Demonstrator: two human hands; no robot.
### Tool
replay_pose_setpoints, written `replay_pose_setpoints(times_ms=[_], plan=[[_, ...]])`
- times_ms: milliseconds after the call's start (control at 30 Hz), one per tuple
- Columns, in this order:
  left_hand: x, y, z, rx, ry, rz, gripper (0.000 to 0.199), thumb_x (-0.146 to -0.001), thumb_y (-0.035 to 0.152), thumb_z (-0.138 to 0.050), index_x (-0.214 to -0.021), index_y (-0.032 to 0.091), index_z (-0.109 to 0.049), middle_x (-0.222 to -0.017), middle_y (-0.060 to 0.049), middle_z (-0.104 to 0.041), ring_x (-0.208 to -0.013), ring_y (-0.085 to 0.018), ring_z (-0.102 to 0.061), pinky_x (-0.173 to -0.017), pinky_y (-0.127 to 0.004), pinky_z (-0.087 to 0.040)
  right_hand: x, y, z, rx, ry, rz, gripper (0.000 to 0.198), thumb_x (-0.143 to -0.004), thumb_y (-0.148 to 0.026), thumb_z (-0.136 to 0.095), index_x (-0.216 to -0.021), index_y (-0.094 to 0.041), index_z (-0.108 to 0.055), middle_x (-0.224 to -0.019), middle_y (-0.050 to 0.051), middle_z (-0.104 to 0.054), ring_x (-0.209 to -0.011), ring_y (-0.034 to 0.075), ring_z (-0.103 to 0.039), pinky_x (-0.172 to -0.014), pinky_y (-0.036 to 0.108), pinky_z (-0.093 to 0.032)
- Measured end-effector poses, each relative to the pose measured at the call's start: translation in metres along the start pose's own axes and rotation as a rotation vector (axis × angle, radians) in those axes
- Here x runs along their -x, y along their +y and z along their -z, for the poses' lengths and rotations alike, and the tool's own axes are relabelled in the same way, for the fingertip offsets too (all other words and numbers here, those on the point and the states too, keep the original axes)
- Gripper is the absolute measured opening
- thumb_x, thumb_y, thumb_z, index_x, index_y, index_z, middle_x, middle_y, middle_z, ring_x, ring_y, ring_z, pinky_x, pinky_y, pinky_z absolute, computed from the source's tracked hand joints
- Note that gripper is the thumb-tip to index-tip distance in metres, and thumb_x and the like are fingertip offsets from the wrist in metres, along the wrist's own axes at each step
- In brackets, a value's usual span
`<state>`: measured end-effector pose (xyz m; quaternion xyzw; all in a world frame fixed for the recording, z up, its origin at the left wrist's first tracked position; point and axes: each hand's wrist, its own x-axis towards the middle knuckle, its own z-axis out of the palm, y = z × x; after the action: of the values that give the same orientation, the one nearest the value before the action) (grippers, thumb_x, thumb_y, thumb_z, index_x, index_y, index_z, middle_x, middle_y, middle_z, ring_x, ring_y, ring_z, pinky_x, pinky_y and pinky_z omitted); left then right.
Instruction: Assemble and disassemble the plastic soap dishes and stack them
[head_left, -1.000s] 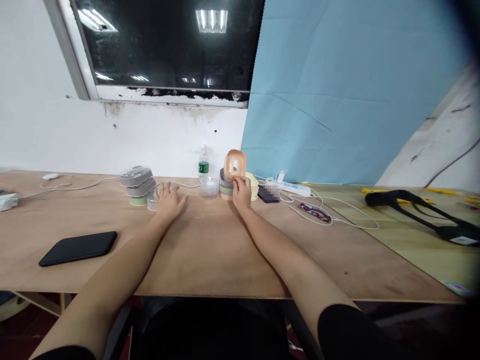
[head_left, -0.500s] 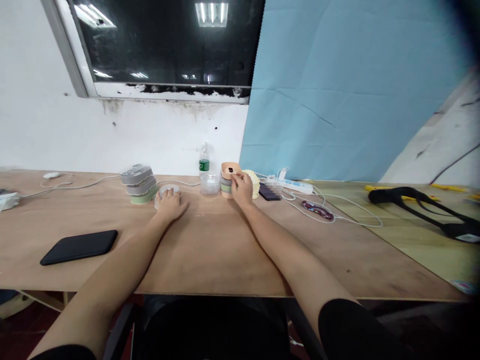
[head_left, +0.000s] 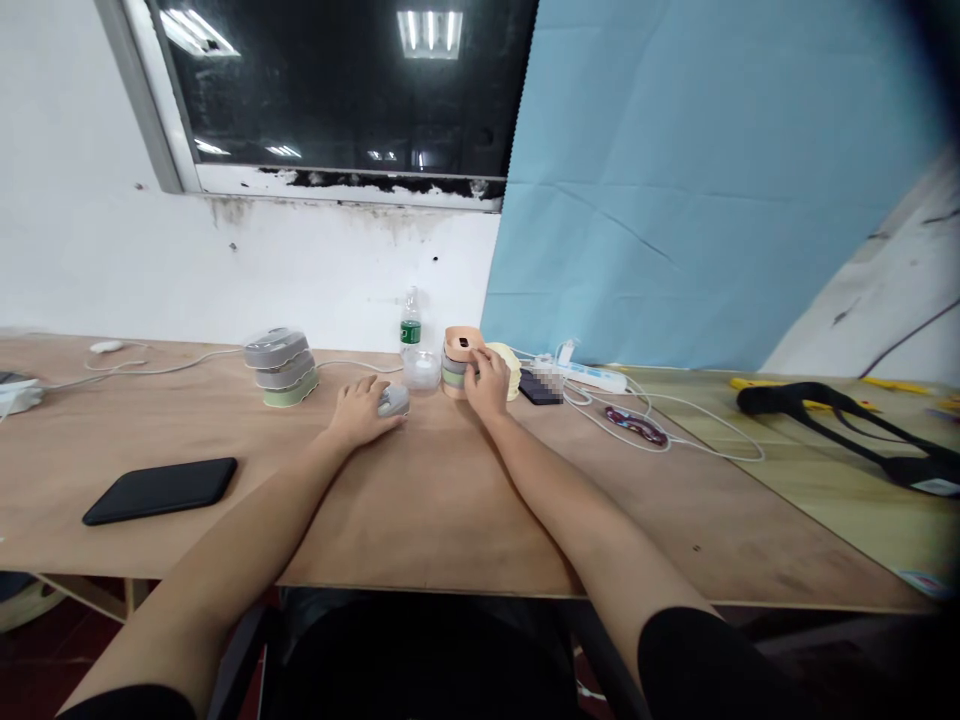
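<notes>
We see both arms [head_left: 262, 520] stretched forward, left hand [head_left: 360, 410] curled round a clear container [head_left: 394, 401], tilted, left of the stack [head_left: 453, 378]. Right hand [head_left: 489, 382] angles inward, fingertips at the edge of the peach container [head_left: 460, 335] on top; whether they grip, we can't tell.

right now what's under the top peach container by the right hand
Under the peach container show a grey layer, a green layer and a lower peach layer. The right hand covers part of the stack's right side; the insides of the layers beneath cannot be seen.
</notes>
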<state>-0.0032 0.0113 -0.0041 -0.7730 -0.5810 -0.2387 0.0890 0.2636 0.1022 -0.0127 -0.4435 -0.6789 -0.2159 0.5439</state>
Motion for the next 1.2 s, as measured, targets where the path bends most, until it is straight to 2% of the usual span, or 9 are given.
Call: replay_pose_setpoints(times_ms=[67, 133, 300, 400, 667, 800, 900, 1000, 1200], plan=[[0.0, -0.004, -0.004, 0.04, -0.046, 0.047, 0.078, -0.069, 0.065, -0.061, -0.13, 0.019, -0.051, -0.14, -0.016, -0.047, -0.122, -0.036, -0.048, -0.1, -0.046, -0.036, 0.001, -0.004, 0.002, -0.042, -0.006, 0.069, 0.038, -0.084, -0.02, -0.046, -0.119, -0.015, -0.059, -0.123, 0.015, -0.056, -0.115, 0.027, -0.05, -0.099, 0.044, -0.04], [-0.001, -0.007, -0.006, 0.123, -0.044, 0.057, 0.073, -0.071, 0.063, -0.06, -0.128, 0.018, -0.053, -0.134, -0.016, -0.052, -0.116, -0.035, -0.053, -0.097, -0.042, -0.04, 0.004, -0.012, 0.003, -0.097, -0.057, 0.147, 0.039, -0.084, -0.02, -0.046, -0.121, -0.016, -0.058, -0.122, 0.015, -0.056, -0.116, 0.027, -0.05, -0.099, 0.044, -0.041], [-0.002, -0.005, -0.004, 0.465, 0.102, 0.092, 0.063, -0.077, 0.058, -0.058, -0.124, 0.017, -0.057, -0.123, -0.013, -0.061, -0.11, -0.03, -0.058, -0.095, -0.039, -0.044, 0.015, -0.048, 0.001, -0.222, -0.271, 0.349, 0.042, -0.086, -0.021, -0.047, -0.127, -0.021, -0.053, -0.122, 0.012, -0.056, -0.114, 0.025, -0.052, -0.099, 0.044, -0.044], [-0.002, -0.002, -0.002, 0.672, 0.15, 0.078, 0.054, -0.08, 0.054, -0.056, -0.121, 0.018, -0.059, -0.118, -0.01, -0.065, -0.106, -0.027, -0.061, -0.093, -0.036, -0.045, 0.019, -0.065, -0.001, -0.271, -0.314, 0.412, 0.046, -0.087, -0.023, -0.049, -0.132, -0.021, -0.048, -0.125, 0.012, -0.054, -0.116, 0.025, -0.051, -0.099, 0.044, -0.045], [-0.01, -0.001, -0.013, 1.06, 0.197, 0.135, 0.049, -0.075, 0.056, -0.061, -0.098, 0.013, -0.069, -0.094, -0.008, -0.071, -0.087, -0.024, -0.064, -0.081, -0.035, -0.049, 0.018, -0.066, -0.001, -0.344, -0.23, 0.329, 0.029, -0.094, -0.024, -0.044, -0.12, -0.021, -0.057, -0.111, 0.01, -0.06, -0.107, 0.02, -0.056, -0.094, 0.035, -0.048], [-0.015, -0.005, -0.018, 1.196, 0.231, 0.308, 0.051, -0.068, 0.06, -0.064, -0.085, 0.012, -0.069, -0.076, -0.007, -0.068, -0.071, -0.022, -0.063, -0.066, -0.032, -0.049, 0.019, -0.062, -0.003, -0.325, -0.239, 0.256, 0.025, -0.095, -0.023, -0.042, -0.112, -0.021, -0.06, -0.104, 0.008, -0.064, -0.1, 0.019, -0.059, -0.089, 0.033, -0.048], [-0.017, -0.012, -0.017, 1.314, 0.303, 0.461, 0.05, -0.07, 0.061, -0.06, -0.083, 0.013, -0.066, -0.068, -0.004, -0.064, -0.061, -0.018, -0.06, -0.054, -0.029, -0.046, 0.021, -0.057, -0.005, -0.278, -0.248, 0.23, 0.023, -0.094, -0.023, -0.042, -0.106, -0.019, -0.061, -0.095, 0.007, -0.067, -0.09, 0.019, -0.062, -0.081, 0.03, -0.049], [-0.018, -0.017, -0.015, 1.323, 0.339, 0.517, 0.046, -0.074, 0.06, -0.056, -0.086, 0.016, -0.062, -0.068, -0.002, -0.062, -0.058, -0.016, -0.058, -0.052, -0.027, -0.044, 0.024, -0.055, -0.006, -0.23, -0.281, 0.229, 0.022, -0.089, -0.023, -0.046, -0.104, -0.018, -0.062, -0.085, 0.005, -0.068, -0.077, 0.017, -0.062, -0.071, 0.027, -0.047], [-0.021, -0.02, -0.018, 1.12, 0.506, 0.511, 0.04, -0.074, 0.054, -0.06, -0.085, 0.015, -0.062, -0.082, -0.005, -0.065, -0.082, -0.02, -0.061, -0.075, -0.031, -0.049, 0.027, -0.06, -0.006, -0.232, -0.341, 0.438, 0.028, -0.084, -0.018, -0.047, -0.108, -0.02, -0.062, -0.092, 0.005, -0.07, -0.078, 0.016, -0.062, -0.071, 0.026, -0.046]])
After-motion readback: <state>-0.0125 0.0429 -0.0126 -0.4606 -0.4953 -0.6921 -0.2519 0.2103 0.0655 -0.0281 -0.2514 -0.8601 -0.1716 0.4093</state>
